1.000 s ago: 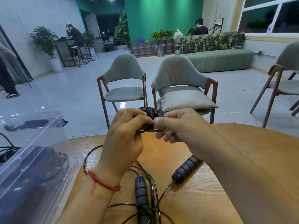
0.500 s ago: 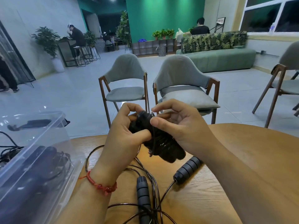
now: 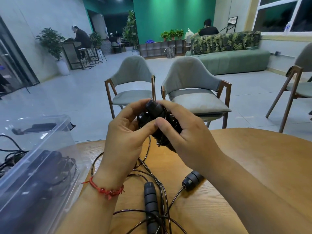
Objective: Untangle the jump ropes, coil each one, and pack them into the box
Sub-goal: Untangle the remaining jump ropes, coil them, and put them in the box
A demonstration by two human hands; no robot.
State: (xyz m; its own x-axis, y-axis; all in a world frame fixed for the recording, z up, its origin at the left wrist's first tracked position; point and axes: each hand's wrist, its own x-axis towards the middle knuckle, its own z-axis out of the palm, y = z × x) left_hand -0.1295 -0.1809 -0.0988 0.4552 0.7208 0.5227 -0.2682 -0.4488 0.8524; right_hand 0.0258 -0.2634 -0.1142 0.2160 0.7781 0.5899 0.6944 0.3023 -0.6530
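Both the left hand [image 3: 125,137] and right hand [image 3: 190,137] curl round one coiled jump rope [image 3: 171,121], handles [image 3: 154,108] tilted up and away — the clear box [image 3: 55,137] lies left, nearer the left hand.

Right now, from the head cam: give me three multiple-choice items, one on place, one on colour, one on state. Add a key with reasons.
1. Relative to the left hand and right hand, the clear box stands:
A) to their left
B) to their right
C) beyond them, on a chair

2. The bracelet on the left wrist is:
A) blue
B) red
C) white

3. The rope bundle is:
A) packed in the box
B) lying loose on the table
C) gripped by both hands above the table

Key:
1 A: the box fills the left side of the view, outside the left forearm.
2 B: the cord and its beads are red.
3 C: fingers of both hands curl round the bundle, and it is raised off the wood.
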